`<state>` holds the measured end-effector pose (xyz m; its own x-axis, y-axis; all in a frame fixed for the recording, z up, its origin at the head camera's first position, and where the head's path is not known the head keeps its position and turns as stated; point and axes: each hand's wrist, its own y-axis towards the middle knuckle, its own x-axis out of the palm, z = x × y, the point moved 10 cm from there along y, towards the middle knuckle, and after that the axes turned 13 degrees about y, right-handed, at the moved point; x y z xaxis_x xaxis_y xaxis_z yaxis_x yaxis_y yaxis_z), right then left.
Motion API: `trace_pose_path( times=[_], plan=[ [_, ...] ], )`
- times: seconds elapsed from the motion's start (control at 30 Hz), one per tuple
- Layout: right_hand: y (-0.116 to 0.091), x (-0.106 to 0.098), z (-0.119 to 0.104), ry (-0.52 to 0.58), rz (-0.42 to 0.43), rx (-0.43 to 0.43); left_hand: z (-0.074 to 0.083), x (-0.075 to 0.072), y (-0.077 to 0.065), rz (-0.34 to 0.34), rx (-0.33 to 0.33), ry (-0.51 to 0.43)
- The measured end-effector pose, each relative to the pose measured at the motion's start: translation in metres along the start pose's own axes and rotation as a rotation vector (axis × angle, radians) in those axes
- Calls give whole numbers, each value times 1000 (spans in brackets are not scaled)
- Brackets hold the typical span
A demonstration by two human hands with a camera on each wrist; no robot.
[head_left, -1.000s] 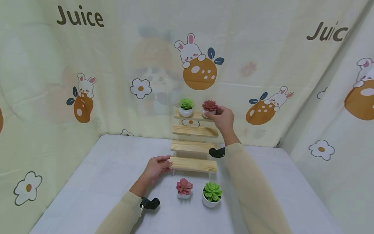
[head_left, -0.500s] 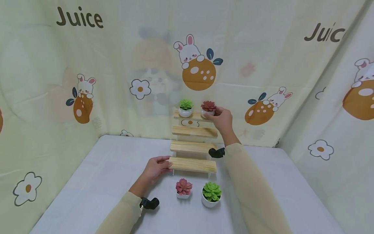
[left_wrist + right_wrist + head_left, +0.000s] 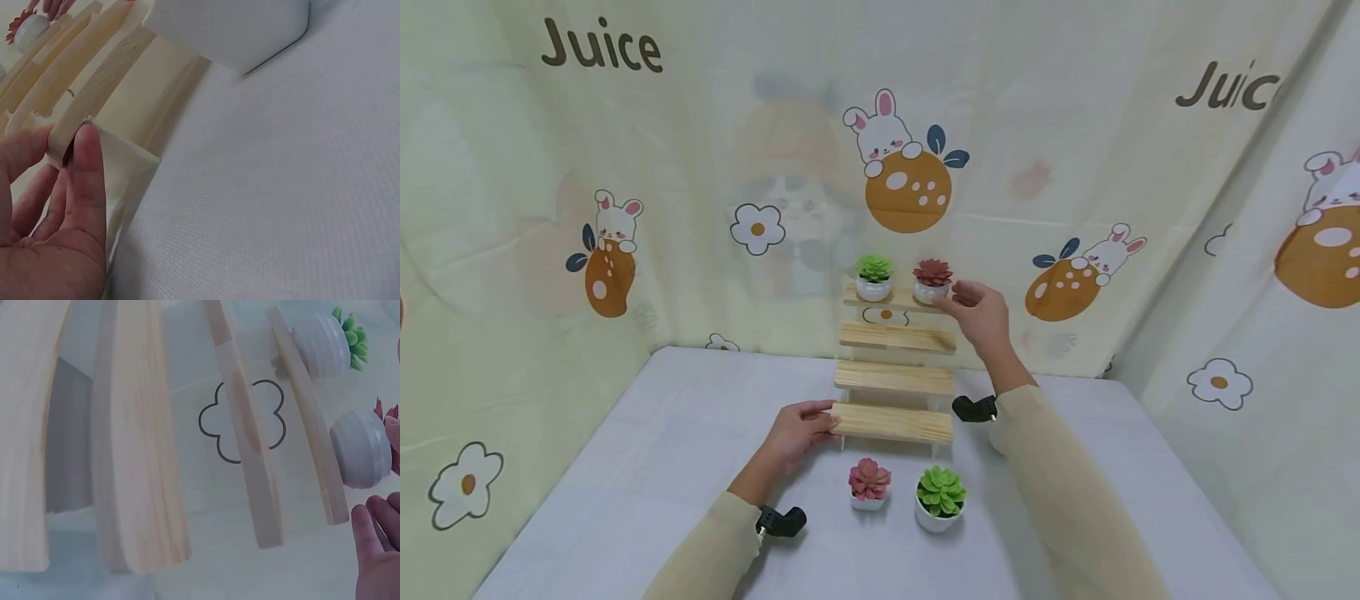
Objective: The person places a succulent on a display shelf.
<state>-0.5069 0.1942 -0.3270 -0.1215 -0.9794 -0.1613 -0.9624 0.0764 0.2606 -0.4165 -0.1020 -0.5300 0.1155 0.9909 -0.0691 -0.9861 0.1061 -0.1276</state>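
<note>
Head view: your right hand point(image 3: 981, 312) sits just right of the red succulent pot point(image 3: 932, 282) on the top step of the wooden step shelf point(image 3: 895, 379), fingers loose and apart from it, so I judge that pot placed and let go. Your left hand point(image 3: 797, 429) grasps the left end of the shelf's lowest step. In front of the shelf on the bench point(image 3: 625, 467) wait a pink succulent pot point(image 3: 869, 484) and a green succulent pot point(image 3: 939, 498); the next move calls for reaching down to one.

Left wrist view: only here you see the thumb point(image 3: 87, 162) pressed on the step's end.

Right wrist view: it shows the fingertips point(image 3: 375, 519) clear of the pot's ribbed wall.
</note>
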Motion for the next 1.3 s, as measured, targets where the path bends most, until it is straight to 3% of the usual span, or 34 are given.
trace_pose_path(
  times=[0.33, 0.9, 1.3],
  plan=[
    [-24, -23, 9, 12, 14, -53, 1, -1, -1, 3, -3, -12],
    [-74, -69, 56, -28, 12, -11, 2, -1, -1, -2, -6, -8],
    [-108, -94, 91, -85, 76, 30, 0, -1, -2, 8, -24, -8]
  ],
)
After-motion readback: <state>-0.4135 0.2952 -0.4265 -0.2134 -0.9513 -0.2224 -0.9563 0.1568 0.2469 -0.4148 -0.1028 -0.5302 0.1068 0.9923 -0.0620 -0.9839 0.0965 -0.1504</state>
